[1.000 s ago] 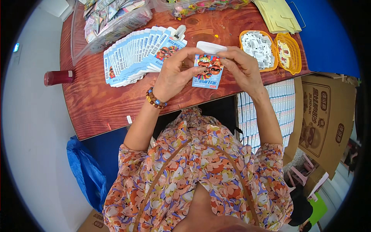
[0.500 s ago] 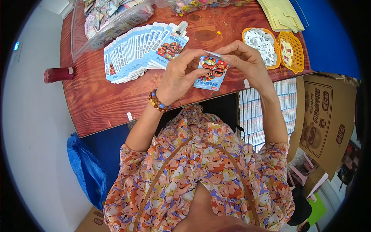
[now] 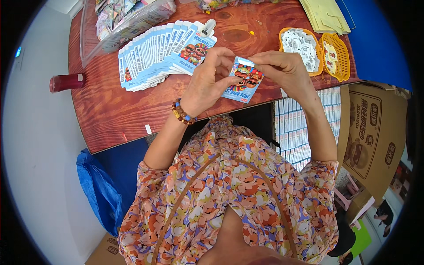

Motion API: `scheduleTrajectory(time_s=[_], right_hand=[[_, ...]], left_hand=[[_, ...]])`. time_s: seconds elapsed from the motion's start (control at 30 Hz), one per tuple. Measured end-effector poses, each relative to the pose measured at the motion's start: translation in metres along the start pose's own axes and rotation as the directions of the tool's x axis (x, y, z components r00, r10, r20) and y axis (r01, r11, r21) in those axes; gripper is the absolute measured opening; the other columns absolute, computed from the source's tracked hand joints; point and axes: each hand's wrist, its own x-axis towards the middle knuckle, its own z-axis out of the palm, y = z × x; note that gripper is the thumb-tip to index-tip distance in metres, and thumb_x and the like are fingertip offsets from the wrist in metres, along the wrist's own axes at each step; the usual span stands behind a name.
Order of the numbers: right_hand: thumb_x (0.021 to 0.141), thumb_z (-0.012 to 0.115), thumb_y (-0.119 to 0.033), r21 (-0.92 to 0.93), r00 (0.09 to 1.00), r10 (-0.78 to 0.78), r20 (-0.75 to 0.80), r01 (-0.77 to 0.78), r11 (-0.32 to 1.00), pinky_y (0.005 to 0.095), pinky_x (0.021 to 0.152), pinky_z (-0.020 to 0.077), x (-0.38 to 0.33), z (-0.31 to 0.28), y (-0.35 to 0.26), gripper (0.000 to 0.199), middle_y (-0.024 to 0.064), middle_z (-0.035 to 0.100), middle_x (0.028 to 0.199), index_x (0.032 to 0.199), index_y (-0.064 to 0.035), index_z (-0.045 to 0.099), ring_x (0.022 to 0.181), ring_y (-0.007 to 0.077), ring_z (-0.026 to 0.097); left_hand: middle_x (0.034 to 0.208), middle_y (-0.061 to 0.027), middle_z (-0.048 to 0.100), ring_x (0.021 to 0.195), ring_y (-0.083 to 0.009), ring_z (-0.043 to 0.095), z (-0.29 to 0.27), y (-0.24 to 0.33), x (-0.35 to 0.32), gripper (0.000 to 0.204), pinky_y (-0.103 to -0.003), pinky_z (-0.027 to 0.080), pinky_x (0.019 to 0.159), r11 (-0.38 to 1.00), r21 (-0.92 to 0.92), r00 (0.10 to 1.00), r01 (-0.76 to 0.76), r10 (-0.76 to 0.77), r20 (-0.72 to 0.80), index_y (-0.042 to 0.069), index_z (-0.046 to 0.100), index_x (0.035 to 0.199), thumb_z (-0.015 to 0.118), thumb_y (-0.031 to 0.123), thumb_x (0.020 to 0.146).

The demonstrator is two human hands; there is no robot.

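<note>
Cylinder (image 3: 67, 82) in dark red is resting at the left of the frame on the wooden table (image 3: 115, 115). Rightward, at upper left, a clear bin (image 3: 145, 26) is holding many small packets (image 3: 108, 22). Below it, a fan of light-blue cartons (image 3: 154, 55) is overlapping in a long row; these are looking flat, so they are probably awaiting work. Just right of the fan, the left hand (image 3: 208, 81) is curling partly closed, gripping 1 small blue box (image 3: 249, 90) with its thumb on the printed front. That box is tilting slightly at upper centre, over the table's near edge. The right hand (image 3: 285, 73) is pinching the box's top edge between thumb and fingers, where a white strip is showing; closing is seeming nearly done, but the fingers are hiding whether the flap is tucked. Farther right, below the table edge, small boxes (image 3: 289, 126) are standing in tight rows, presumably the finished share. Above them, at upper right, an orange basket (image 3: 280, 39) is holding white sachets (image 3: 300, 48), and a yellow basket (image 3: 342, 66) is holding cards (image 3: 329, 54).
</note>
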Motion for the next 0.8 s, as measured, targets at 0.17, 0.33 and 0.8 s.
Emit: scheduleTrajectory(time_s=[0.17, 0.33, 0.8], right_hand=[[0.09, 0.066, -0.003, -0.232, 0.991, -0.13, -0.019, 0.123, 0.965, 0.0279, 0.081, 0.0554, -0.005, 0.001, -0.005, 0.021, 0.011, 0.075, 0.101, 0.11, -0.0007, 0.072, 0.092, 0.0183, 0.071], [0.09, 0.066, -0.003, -0.333, 0.963, -0.268, -0.012, 0.248, 0.91, 0.0305, 0.083, 0.056, -0.014, 0.003, -0.003, 0.023, 0.0143, 0.073, 0.106, 0.113, -0.0015, 0.071, 0.097, 0.0244, 0.072], [0.09, 0.068, -0.003, -0.034, 0.966, -0.069, -0.251, 0.062, 0.997, 0.0277, 0.09, 0.0533, -0.052, 0.003, 0.029, 0.029, 0.009, 0.07, 0.12, 0.118, 0.0002, 0.069, 0.106, 0.0161, 0.066]], left_hand=[[0.093, -0.0111, 0.066, 0.082, -0.0207, 0.069, 0.004, 0.003, -0.001, 0.053, -0.032, 0.055, 0.071, 0.997, 0.041, 0.998, 0.061, -0.061, 0.006, 0.004, 0.044, 0.123, 0.077, 0.004, 0.081], [0.094, -0.0118, 0.066, 0.082, -0.021, 0.069, 0.011, 0.003, -0.002, 0.054, -0.032, 0.055, 0.071, 0.998, 0.026, 0.998, 0.065, -0.065, -0.012, 0.004, 0.046, 0.125, 0.076, 0.002, 0.081], [0.098, -0.0062, 0.063, 0.083, -0.0117, 0.065, 0.041, -0.008, 0.003, 0.046, -0.026, 0.054, 0.072, 0.978, -0.186, 0.995, 0.093, -0.087, 0.038, 0.006, 0.063, 0.126, 0.074, -0.001, 0.082]])
